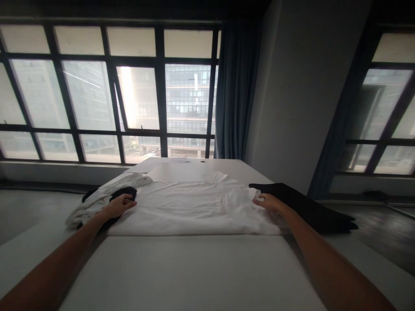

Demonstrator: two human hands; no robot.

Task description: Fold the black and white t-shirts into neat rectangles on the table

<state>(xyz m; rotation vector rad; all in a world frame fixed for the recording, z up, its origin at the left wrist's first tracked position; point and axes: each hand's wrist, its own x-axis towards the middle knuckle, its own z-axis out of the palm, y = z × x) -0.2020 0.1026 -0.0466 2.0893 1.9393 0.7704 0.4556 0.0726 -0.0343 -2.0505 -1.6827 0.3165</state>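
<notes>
A white T-shirt (188, 207) lies spread sideways on the white table (194, 272), lightly wrinkled, with what looks like a sleeve at its far right. My left hand (119, 207) is at the shirt's left edge, fingers curled and closed at the fabric there. At the opposite edge, my right hand (270, 203) pinches a gathered bit of the shirt between thumb and fingers. Just beyond my left hand is a heap of crumpled white clothing (97, 205) with a black piece of cloth (128, 193) among it.
Dark folded cloth (301, 207) lies on the right side, beyond my right forearm. Papers (142, 166) rest near the table's far end, close to a small round dark hole (202, 161). Behind stand windows, a blue curtain (235, 95) and a grey pillar (292, 86).
</notes>
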